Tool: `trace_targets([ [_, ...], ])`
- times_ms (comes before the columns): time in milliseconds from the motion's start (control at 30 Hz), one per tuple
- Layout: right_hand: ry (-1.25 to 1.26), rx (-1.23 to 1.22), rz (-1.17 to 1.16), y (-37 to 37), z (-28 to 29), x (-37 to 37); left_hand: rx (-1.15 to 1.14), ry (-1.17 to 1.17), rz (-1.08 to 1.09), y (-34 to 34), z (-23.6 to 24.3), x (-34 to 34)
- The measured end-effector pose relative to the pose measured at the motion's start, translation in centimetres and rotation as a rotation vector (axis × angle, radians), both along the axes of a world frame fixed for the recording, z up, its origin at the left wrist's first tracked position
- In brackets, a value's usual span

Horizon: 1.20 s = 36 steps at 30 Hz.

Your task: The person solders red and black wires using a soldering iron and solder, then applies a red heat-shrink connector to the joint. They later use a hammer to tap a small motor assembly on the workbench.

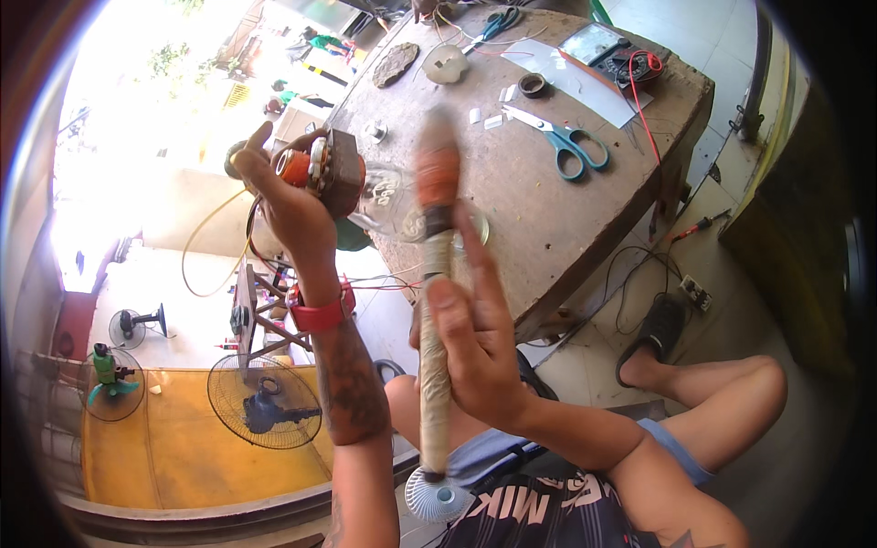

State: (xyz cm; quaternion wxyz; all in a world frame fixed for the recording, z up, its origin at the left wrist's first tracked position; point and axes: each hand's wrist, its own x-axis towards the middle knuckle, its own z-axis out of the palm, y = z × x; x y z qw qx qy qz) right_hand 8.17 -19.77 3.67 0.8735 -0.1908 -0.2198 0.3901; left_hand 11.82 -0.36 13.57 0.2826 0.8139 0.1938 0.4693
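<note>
My left hand [294,215], with a red band on its wrist, grips a small electric motor stator [342,173]. It has a dark metal core, orange copper windings and pale lacing, and yellow and dark wires hang from it. Upright in my right hand [480,342] is a brush [436,365], its long handle wrapped in pale tape. The thumb and fingers close around that handle, and one finger lies along it. The orange-brown brush head is smeared by motion. A clear glass jar [384,196] stands on the table behind, between the stator and the brush.
On the worn wooden table [402,114] lie blue-handled scissors [577,151], a tape roll [533,85], a multimeter [598,50] with red leads and a flat stone. Another person's hand [423,8] shows at the far edge. Fans [265,406] stand at left; a soldering iron [699,226] and cables lie at right.
</note>
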Motion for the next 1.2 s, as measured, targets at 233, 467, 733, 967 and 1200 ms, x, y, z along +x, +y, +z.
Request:
trace_targets([
  [233,0.056,0.010,-0.162,0.3,0.8,0.1,0.129,0.328,-0.193,0.7,2.2,-1.9],
  [467,-0.008,0.023,-0.207,-0.2,1.1,-0.6,-0.127,0.101,-0.306,2.2,-0.2,-1.7],
  [733,0.065,0.007,0.059,-1.3,0.6,-0.7,-0.136,-0.074,-0.248,0.6,-1.2,-0.5],
  [967,-0.020,0.012,0.017,-1.5,0.3,-0.6,-0.137,-0.049,-0.195,-0.2,-1.2,-0.9],
  [1200,0.028,0.010,0.039,-1.4,-0.1,0.2,-0.143,-0.066,-0.208,-0.3,-1.2,-1.0],
])
